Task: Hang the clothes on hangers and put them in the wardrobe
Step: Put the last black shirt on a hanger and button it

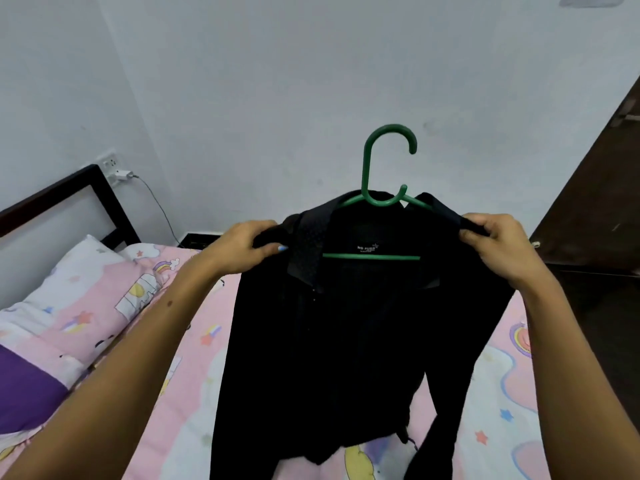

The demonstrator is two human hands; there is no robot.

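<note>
My left hand (247,245) and right hand (498,239) each pinch a shoulder of the black shirt (346,323), held up between them over the bed (194,341). The shirt's long axis hangs downward; the one green hanger (372,199) sits inside the collar, hook upright. Dark wood at my right (595,188), maybe the wardrobe, lies nearer my right hand.

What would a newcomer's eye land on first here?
A black collared shirt on a green plastic hanger fills the centre, held up over the bed. The left hand and right hand each grip a shoulder. Below lies a pink cartoon-print bedsheet.
</note>
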